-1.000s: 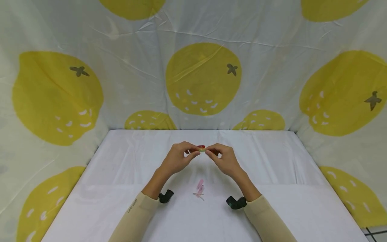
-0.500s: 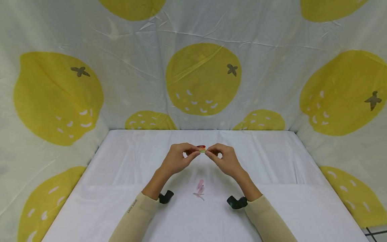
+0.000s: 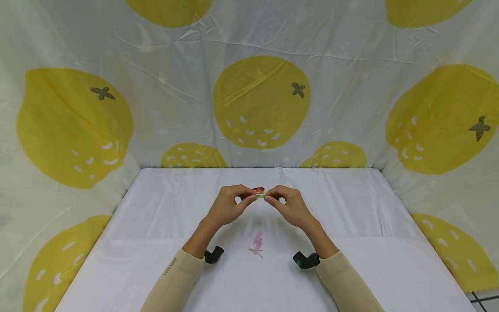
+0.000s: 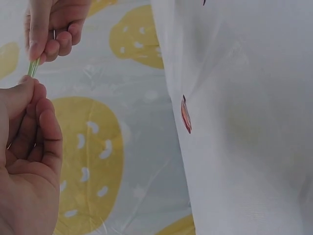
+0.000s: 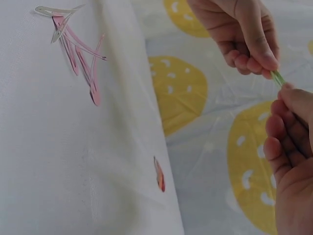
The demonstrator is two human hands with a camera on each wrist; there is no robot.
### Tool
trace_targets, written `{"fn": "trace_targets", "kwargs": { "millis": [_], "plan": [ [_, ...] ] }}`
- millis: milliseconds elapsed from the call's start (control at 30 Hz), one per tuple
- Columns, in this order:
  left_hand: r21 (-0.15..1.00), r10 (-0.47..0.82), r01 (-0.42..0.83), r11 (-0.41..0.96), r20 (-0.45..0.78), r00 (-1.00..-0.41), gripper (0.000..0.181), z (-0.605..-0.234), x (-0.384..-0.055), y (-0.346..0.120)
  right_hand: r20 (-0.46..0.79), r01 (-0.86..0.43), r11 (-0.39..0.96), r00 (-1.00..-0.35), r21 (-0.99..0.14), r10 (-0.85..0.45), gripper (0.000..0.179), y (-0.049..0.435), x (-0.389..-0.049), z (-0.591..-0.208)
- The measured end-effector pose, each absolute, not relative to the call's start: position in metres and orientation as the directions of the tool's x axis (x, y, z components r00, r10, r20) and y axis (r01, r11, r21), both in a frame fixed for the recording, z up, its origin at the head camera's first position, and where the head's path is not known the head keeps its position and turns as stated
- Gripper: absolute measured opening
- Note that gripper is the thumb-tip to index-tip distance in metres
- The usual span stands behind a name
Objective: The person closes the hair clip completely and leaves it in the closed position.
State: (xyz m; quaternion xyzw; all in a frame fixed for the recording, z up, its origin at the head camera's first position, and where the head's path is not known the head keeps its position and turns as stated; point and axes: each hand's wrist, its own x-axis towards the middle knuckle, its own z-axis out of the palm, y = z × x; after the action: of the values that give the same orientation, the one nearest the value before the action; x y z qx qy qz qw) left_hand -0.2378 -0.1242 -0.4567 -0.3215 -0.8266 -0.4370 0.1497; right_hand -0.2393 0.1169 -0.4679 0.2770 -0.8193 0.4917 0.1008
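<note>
Both hands meet near the far middle of the white table, joined by a slim green snap hair clip. My left hand pinches one end of it between thumb and forefinger. At the other end, my right hand pinches with thumb and forefinger. In both wrist views the green clip spans the small gap between the fingertips, held above the table. Just beyond the hands lie a red hair clip and an orange one, partly hidden behind the left fingers.
Closer to me, several pink hair clips lie bunched with pale grey-white ones on the white tablecloth. A lemon-print curtain encloses the back and sides. A dark wrist camera sits by each wrist.
The green hair clip has come slightly toward me between the fingers, and more of the orange clip shows behind it. Both hands otherwise stay almost where they were.
</note>
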Motion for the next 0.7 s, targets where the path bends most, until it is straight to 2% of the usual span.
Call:
{"fn": "trace_targets", "kwargs": {
  "millis": [400, 700],
  "plan": [
    [0.676, 0.431, 0.63, 0.382, 0.473, -0.768, 0.012, -0.454, -0.235, -0.124, 0.424, -0.546, 0.262, -0.811, -0.795, -0.403, 0.009, 0.114, -0.219, -0.439],
    [0.701, 0.432, 0.621, 0.349, 0.468, -0.771, 0.013, -0.453, -0.234, -0.122, 0.453, -0.572, 0.22, -0.787, -0.79, -0.419, 0.006, 0.116, -0.222, -0.441]
  ]
}}
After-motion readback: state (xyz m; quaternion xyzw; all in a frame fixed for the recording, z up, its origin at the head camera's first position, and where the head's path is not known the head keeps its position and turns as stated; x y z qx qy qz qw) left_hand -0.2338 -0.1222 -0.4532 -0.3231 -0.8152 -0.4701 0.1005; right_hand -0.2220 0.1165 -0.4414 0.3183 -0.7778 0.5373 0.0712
